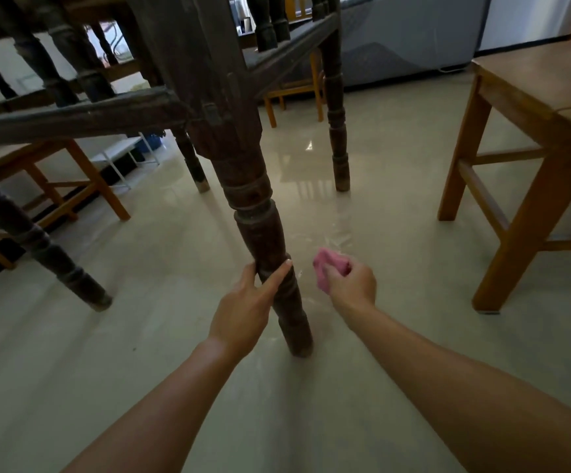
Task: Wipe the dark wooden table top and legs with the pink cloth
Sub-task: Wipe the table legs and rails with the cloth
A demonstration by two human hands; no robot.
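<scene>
Crouched by the dark table leg (260,206), cloth held off the wood
At the frame's left a light wooden chair (72,186) stands behind the dark rails; at lower centre the left hand (246,302) clasps the turned leg low down, thumb across its front; just to the right, the right hand (352,285) clutches the bunched pink cloth (328,268), apart from the leg; a second chair (533,97) stands far right

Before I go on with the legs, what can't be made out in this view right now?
Table top: out of frame, above the head view's upper edge.
Back of the near table leg: turned away, and partly covered by the left hand holding it.
Pink cloth: bunched in the right hand, so its dirt is unreadable.
</scene>
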